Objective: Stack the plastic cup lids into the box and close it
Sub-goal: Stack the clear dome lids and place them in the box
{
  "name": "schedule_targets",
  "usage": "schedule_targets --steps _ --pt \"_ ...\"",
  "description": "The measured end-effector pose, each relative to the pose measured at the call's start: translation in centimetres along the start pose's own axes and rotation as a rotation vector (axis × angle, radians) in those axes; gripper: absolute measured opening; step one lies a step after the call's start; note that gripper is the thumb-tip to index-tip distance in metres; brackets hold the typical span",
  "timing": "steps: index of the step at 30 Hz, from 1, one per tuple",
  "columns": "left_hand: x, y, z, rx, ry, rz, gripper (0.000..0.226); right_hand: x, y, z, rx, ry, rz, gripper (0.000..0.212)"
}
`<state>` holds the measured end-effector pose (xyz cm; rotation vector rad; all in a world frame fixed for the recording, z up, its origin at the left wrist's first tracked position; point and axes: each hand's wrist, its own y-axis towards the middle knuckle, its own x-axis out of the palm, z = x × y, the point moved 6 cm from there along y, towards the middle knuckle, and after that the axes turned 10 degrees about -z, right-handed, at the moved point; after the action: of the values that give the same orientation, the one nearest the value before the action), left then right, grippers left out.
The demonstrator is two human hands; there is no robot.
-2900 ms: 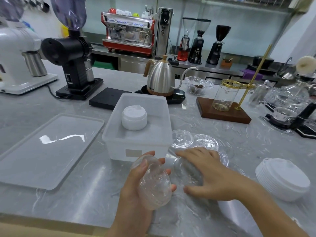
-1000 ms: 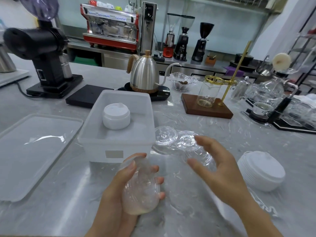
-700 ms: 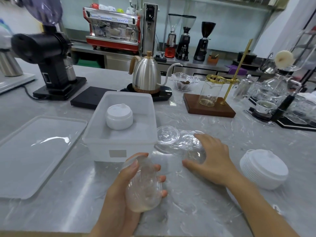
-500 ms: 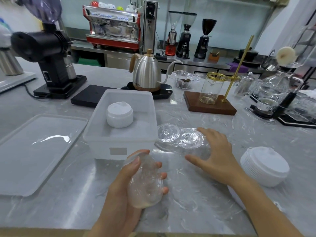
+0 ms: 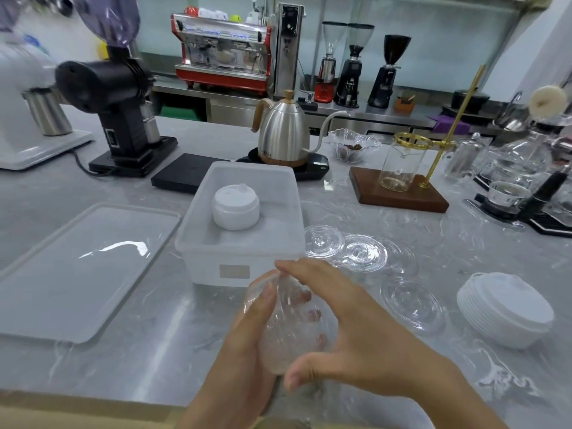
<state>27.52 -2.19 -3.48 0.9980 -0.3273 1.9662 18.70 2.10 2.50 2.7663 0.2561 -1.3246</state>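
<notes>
Before box (image 5: 241, 243): left hand (image 5: 244, 351) grip wraps clear lids (image 5: 288, 329); right hand (image 5: 349, 332) fingers spread over them.

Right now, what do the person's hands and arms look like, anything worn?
Both are bare: no gloves, sleeves, rings, watch or wristband visible on the left hand or the right hand. Forearms are uncovered up to the frame edge. Fingernails look short and unpainted.

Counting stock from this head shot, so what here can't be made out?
- Clear lids between left hand and right hand: count unreadable, blurred and overlapping.
- Box label: too small.
- White stack: count uncertain.
- Box lid: left edge cut off.
</notes>
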Motion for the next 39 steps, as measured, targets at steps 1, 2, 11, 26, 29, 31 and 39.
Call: schedule_targets --steps 1,2,11,26,29,31,39 --pt "0.0 0.0 0.0 0.001 0.005 0.003 0.077 0.0 0.0 -0.1 -0.006 0.004 0.008 0.109" --pt "0.0 0.0 0.0 0.005 0.006 0.006 0.076 0.0 0.0 -0.2 -0.009 0.012 0.02 0.109" --pt "0.8 0.0 0.5 0.037 -0.085 -0.002 0.075 0.3 0.2 -0.7 -0.064 0.04 0.081 0.106" --pt "-0.3 0.0 0.2 -0.029 -0.038 0.055 0.075 -3.8 -6.0 6.8 0.143 0.076 0.517 0.055" --pt "-0.2 0.1 0.1 -0.039 -0.025 0.041 0.074 -5.2 -7.7 9.2 0.266 0.006 0.633 0.046" --pt "-0.2 0.1 0.1 -0.041 -0.025 0.038 0.075 -4.9 -7.9 10.5 0.366 -0.083 0.579 0.051" --pt "-0.3 0.0 0.1 -0.055 -0.031 0.04 0.072 -4.0 -7.9 12.8 0.631 -0.198 0.465 0.069"
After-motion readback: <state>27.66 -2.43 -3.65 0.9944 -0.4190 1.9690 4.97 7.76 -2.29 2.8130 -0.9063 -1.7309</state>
